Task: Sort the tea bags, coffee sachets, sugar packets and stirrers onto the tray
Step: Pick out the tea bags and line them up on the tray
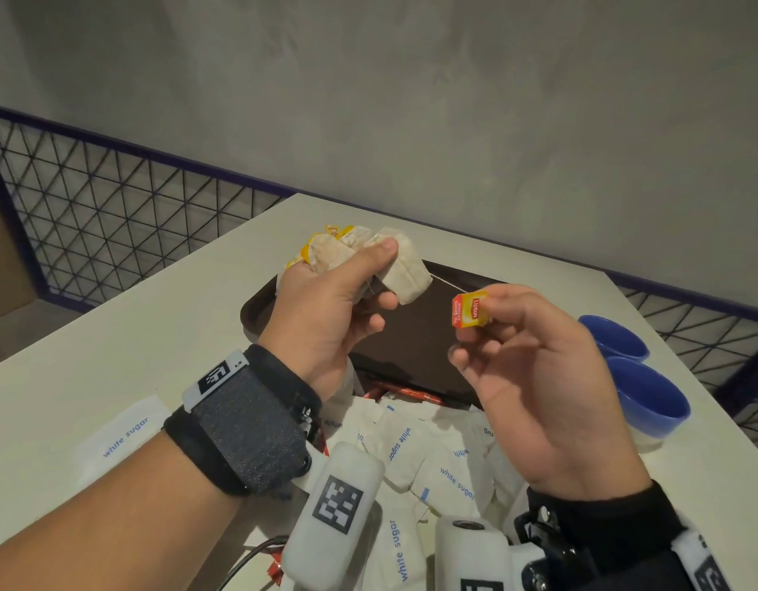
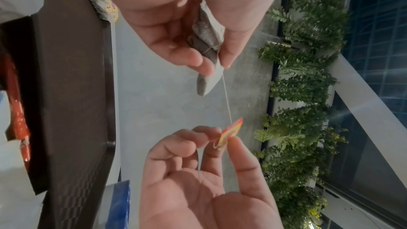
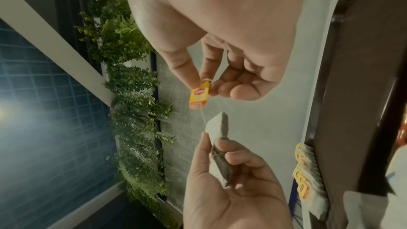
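My left hand (image 1: 375,270) grips a pale tea bag (image 1: 405,273) between thumb and fingers, held in the air over the dark brown tray (image 1: 419,334). A thin string runs from it to its orange and yellow tag (image 1: 471,311), which my right hand (image 1: 479,334) pinches. The left wrist view shows the tea bag (image 2: 207,44) and the tag (image 2: 231,131); the right wrist view shows the tag (image 3: 199,97) above the bag (image 3: 220,128). Several more tea bags (image 3: 308,177) lie in a row at the tray's edge. White sugar packets (image 1: 432,458) are heaped at the tray's near end, with red sachets (image 1: 407,394) behind them.
Two blue bowls (image 1: 641,386) stand on the white table (image 1: 155,334) to the right of the tray. One sugar packet (image 1: 121,437) lies alone on the table to the left. A wire mesh fence (image 1: 112,215) runs behind the table.
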`<state>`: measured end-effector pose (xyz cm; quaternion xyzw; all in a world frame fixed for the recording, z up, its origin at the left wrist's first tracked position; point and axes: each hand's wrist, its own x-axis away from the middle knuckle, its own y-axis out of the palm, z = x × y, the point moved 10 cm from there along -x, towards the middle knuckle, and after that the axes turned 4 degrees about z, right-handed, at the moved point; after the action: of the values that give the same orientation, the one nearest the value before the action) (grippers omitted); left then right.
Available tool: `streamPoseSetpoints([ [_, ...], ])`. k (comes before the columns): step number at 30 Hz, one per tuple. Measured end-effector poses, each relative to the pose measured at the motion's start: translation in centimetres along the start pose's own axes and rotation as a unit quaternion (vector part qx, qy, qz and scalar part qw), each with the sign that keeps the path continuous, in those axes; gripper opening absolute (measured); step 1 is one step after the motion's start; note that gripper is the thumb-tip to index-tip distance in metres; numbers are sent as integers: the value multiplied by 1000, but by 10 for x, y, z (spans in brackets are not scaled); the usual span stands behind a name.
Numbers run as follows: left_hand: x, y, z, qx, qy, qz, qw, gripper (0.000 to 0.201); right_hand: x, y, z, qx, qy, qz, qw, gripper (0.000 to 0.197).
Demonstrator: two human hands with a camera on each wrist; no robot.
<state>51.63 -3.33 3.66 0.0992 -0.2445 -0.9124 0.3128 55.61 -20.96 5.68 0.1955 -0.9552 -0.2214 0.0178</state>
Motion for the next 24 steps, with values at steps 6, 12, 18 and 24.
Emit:
streamPoseSetpoints([
  [6,-2,-6,-3,29,-28,21,999,11,6,13,-14,-60,-53,-85,993,9],
  [12,-2,-6,-6,46,-45,28,998,11,7,7,-8,-147,-2,-64,987,6],
  [18,-1,2,-4,111,-72,-10,991,14,1,4,48,-112,213,0,971,13],
  [24,9,19,-2,86,-74,-75,991,14,2,2,71,-121,277,18,953,6],
])
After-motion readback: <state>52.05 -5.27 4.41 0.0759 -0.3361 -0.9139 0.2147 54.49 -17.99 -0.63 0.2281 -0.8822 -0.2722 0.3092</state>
